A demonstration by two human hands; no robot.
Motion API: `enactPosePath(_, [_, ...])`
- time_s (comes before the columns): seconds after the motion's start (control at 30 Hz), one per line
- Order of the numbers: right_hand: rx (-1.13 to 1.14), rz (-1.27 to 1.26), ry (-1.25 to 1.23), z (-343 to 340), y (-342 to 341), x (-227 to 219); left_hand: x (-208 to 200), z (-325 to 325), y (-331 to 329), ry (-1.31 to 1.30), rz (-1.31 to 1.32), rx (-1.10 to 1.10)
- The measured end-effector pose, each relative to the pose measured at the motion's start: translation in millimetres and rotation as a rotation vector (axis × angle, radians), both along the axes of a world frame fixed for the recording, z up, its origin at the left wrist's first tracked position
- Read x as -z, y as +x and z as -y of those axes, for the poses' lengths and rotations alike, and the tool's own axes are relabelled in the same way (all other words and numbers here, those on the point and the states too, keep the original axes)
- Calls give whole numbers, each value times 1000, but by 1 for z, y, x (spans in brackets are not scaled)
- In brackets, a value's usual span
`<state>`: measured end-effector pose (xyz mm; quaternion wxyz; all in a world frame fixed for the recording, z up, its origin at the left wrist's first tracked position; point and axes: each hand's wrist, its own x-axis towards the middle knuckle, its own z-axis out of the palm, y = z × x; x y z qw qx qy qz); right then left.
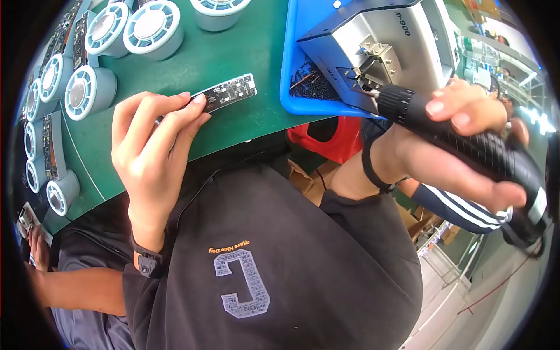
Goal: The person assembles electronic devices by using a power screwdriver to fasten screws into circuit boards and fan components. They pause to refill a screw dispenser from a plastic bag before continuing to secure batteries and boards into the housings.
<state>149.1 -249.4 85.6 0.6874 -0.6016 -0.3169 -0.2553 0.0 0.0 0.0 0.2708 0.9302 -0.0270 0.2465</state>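
Between thumb and fingers, my left hand (pixel 153 131) pinches one end of a narrow circuit board (pixel 236 88), above the green mat near its front edge. My right hand (pixel 461 137) is wrapped round a black electric screwdriver (pixel 402 106), held nearly level and pointing left. Its bit reaches the front of a grey screw feeder (pixel 344 49), by the metal pick-up fitting (pixel 379 58). Whether a screw sits on the bit is too small to tell.
A blue tray (pixel 315 109) holds the feeder and many small dark screws (pixel 312 81). Several round light-blue parts with grilles (pixel 153 29) stand on the green mat (pixel 233 52) at left, some with boards attached. A red stool (pixel 332 140) is below the edge. Another person's arm (pixel 87 289) is at lower left.
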Motion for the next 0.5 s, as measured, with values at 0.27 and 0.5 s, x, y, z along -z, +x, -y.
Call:
enactPosePath(0.27, [225, 216, -18, -5, 3, -11, 0, 6, -2, -4, 8, 9])
enactPosePath(0.5, [229, 68, -67, -1, 14, 0, -7, 10, -4, -20, -74, -8])
